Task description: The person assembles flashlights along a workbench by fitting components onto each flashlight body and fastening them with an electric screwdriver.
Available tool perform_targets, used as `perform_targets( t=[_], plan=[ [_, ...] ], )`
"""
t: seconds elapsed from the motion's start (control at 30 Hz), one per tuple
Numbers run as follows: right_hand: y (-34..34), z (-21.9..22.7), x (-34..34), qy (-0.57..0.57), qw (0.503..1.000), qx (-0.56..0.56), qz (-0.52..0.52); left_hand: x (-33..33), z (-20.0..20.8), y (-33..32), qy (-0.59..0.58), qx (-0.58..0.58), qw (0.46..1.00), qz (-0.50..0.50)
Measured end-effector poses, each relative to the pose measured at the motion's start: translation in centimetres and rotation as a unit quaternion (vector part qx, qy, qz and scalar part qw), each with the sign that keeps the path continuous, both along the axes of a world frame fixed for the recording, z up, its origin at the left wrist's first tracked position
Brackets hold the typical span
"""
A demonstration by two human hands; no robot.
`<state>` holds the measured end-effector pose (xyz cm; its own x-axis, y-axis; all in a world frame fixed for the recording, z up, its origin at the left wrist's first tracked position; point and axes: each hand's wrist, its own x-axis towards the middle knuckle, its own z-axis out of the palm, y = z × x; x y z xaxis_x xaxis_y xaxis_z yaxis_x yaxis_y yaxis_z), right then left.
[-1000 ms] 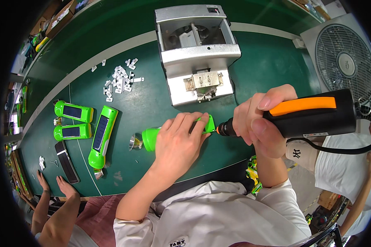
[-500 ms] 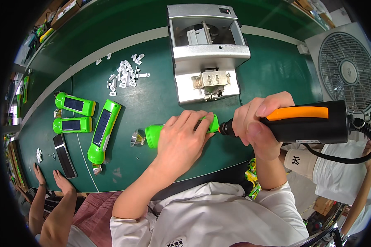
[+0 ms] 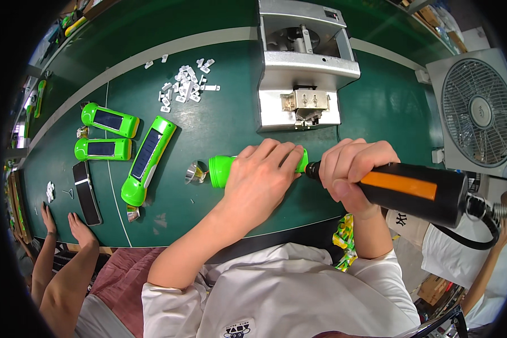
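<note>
A green flashlight body [image 3: 219, 170] lies sideways on the table under my left hand [image 3: 262, 177], whose fingers wrap over its middle. A shiny cone-shaped reflector [image 3: 196, 172] sits just off its wide left end. My right hand [image 3: 352, 174] is closed around the front of a black electric screwdriver [image 3: 419, 180] with an orange lever. The screwdriver's tip meets the right end of the flashlight; the bit's exact contact is too small to make out. Left of these rests a longer green flashlight [image 3: 148, 160] with a dark solar panel.
Behind my hands stands a silver screw-feeding machine [image 3: 304, 73]. Small white plastic parts [image 3: 186, 84] lie piled at far left, near two shorter green flashlights [image 3: 111, 120]. A phone [image 3: 87, 194] lies by a co-worker's hands [image 3: 81, 228]. A fan [image 3: 479, 112] stands at right.
The screwdriver's rear end has swung down and toward me, with its tip still at the flashlight's end. My left hand keeps its hold. The whole view has shifted slightly.
</note>
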<state>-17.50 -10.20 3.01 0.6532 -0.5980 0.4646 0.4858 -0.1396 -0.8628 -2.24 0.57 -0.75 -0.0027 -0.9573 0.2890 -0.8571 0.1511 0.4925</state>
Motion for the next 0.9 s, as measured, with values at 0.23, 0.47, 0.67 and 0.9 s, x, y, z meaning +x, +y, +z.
perform_targets(
  t=[0.23, 0.47, 0.67, 0.9],
  plan=[
    [0.0, -0.1, -0.1, -0.039, 0.999, 0.006, 0.013, 0.7, 0.6, -0.5, -0.017, 0.043, 0.998, -0.045],
    [0.2, 1.5, -0.6, -0.060, 0.996, -0.058, -0.037, 1.1, 0.7, -0.6, -0.015, 0.049, 0.997, -0.056],
    [-1.6, 4.4, 0.0, -0.085, 0.991, -0.016, -0.100, 1.2, 1.5, -1.0, 0.036, 0.046, 0.996, -0.060],
    [-3.3, 5.3, 2.5, -0.100, 0.987, -0.060, -0.111, 1.0, 0.6, -1.3, 0.063, 0.011, 0.996, -0.061]
  ],
)
